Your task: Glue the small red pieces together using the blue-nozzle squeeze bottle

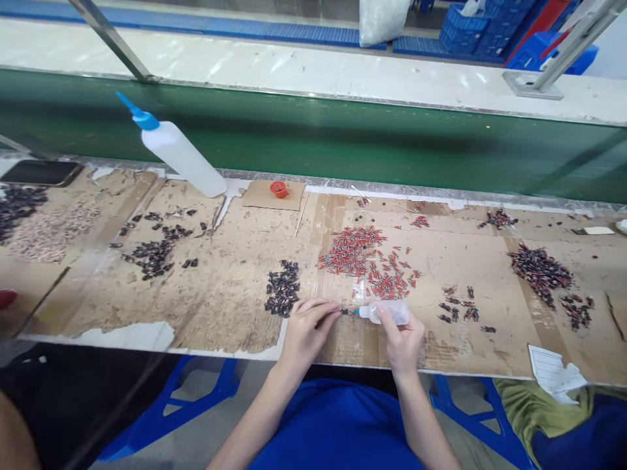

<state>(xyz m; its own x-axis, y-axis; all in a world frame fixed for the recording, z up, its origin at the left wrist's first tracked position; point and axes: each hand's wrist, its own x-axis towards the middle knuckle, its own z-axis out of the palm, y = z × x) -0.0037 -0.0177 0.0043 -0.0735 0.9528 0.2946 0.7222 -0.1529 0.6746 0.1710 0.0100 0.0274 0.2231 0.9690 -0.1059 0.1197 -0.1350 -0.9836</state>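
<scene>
My left hand [313, 321] pinches a small black part [345, 311] between thumb and fingertips, just above the cardboard. From the right, my right hand [405, 339] grips a small translucent squeeze bottle [392, 312], held nearly level. Its thin blue tip [356, 312] points left and meets or almost meets the black part; I cannot tell which. Close beside my left hand lies a pile of small black parts [283, 287]. Beyond the bottle spreads a heap of small red and silver parts [353, 251]. Several red and black pieces [458, 303] lie to the right of my right hand.
A large white bottle with a blue nozzle [183, 156] leans at the back left. A red cap [278, 189] sits on a cardboard piece near a thin stick [302, 214]. A phone [42, 173] lies far left. Behind runs a green belt [313, 143]. Other people sit on both sides.
</scene>
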